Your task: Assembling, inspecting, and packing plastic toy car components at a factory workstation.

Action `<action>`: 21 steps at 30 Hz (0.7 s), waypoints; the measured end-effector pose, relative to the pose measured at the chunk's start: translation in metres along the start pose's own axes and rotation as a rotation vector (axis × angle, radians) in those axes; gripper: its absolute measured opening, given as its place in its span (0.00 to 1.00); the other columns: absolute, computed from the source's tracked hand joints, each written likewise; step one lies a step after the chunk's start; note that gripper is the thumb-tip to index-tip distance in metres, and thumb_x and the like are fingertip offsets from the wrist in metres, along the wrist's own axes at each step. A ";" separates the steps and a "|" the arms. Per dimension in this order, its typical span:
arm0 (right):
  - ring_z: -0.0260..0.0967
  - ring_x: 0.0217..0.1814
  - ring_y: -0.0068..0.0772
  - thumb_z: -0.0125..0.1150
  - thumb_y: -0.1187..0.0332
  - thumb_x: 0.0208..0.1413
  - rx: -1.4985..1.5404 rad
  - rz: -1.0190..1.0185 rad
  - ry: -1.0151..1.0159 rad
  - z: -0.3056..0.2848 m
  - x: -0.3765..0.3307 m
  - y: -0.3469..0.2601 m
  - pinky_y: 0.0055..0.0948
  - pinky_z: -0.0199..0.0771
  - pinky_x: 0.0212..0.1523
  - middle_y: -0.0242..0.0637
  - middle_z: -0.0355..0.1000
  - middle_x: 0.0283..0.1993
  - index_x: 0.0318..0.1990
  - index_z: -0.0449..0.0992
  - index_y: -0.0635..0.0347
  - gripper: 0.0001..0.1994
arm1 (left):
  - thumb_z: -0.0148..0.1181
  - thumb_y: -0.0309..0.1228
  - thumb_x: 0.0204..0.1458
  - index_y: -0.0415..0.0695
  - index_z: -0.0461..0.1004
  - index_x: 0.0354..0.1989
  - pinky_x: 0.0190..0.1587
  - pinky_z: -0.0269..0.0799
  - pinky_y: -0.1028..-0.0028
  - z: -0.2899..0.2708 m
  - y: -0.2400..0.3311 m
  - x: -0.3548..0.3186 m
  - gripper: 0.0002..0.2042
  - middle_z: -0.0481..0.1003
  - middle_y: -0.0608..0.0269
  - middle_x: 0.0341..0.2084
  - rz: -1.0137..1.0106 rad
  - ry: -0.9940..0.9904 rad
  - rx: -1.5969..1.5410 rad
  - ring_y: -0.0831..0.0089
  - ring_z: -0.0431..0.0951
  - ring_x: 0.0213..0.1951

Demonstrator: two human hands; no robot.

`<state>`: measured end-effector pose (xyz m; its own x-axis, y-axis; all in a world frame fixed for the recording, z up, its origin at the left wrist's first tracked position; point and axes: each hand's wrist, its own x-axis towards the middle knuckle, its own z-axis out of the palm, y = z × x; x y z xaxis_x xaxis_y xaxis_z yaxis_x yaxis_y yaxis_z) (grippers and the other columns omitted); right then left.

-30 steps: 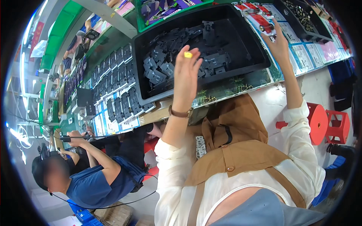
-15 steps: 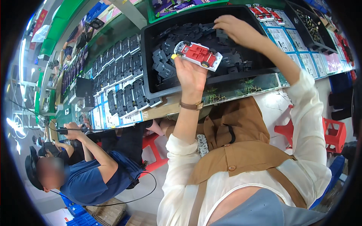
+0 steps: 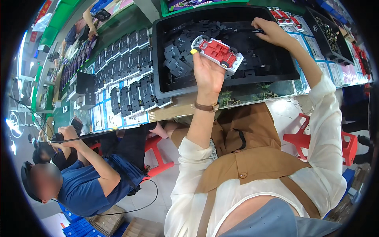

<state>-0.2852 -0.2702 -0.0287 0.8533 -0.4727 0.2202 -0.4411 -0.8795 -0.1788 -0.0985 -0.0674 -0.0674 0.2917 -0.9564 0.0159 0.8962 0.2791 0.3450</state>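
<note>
My left hand holds a toy car up over the near part of a black bin, wheels upward. Its body is white, and its red underside faces me. A yellow cover sits on one fingertip. In the bin lie many loose black plastic base plates, heaped mostly to the left. My right hand is above the bin's far right corner, fingers closed in a pinch. A small dark edge of a black plastic part shows at the fingertips; most of it is hidden.
Rows of cars with black undersides stand left of the bin. Red-and-white cars and a black box of small metal parts are at the right. A co-worker in blue sits at left; red stools stand below.
My right hand has moved right and slightly toward the bin's far right corner, its fingers now pinched with a dark edge showing. The toy car and left hand have shifted slightly right in view.
</note>
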 end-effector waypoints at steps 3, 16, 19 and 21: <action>0.67 0.43 0.49 0.56 0.73 0.49 0.152 0.101 0.103 -0.016 -0.024 -0.035 0.35 0.66 0.43 0.43 0.67 0.37 0.39 0.62 0.59 0.11 | 0.24 0.45 0.60 0.44 0.59 0.54 0.56 0.59 0.53 0.003 -0.002 -0.001 0.23 0.64 0.50 0.52 0.004 -0.006 0.000 0.53 0.65 0.53; 0.63 0.45 0.44 0.56 0.62 0.53 0.110 0.043 0.549 -0.015 -0.049 -0.134 0.30 0.65 0.45 0.45 0.61 0.45 0.53 0.64 0.58 0.21 | 0.26 0.44 0.61 0.45 0.61 0.53 0.54 0.61 0.56 0.001 -0.006 -0.007 0.21 0.65 0.54 0.51 0.090 -0.080 0.096 0.57 0.66 0.51; 0.61 0.51 0.42 0.59 0.67 0.50 0.310 0.093 0.637 0.001 -0.046 -0.152 0.29 0.61 0.51 0.44 0.60 0.48 0.53 0.64 0.59 0.22 | 0.28 0.48 0.61 0.46 0.59 0.53 0.55 0.61 0.61 0.002 -0.007 -0.009 0.23 0.65 0.59 0.51 0.115 -0.117 0.064 0.64 0.66 0.52; 0.60 0.52 0.44 0.60 0.69 0.49 0.304 0.101 0.653 0.012 -0.041 -0.168 0.31 0.61 0.52 0.46 0.60 0.49 0.52 0.64 0.61 0.22 | 0.26 0.46 0.61 0.46 0.61 0.52 0.55 0.61 0.59 0.011 -0.007 -0.010 0.22 0.66 0.56 0.50 0.124 -0.074 0.054 0.62 0.66 0.52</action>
<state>-0.2431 -0.1018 -0.0188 0.4302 -0.5707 0.6994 -0.3313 -0.8205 -0.4658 -0.1118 -0.0606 -0.0598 0.3719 -0.9191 0.1298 0.8347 0.3923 0.3864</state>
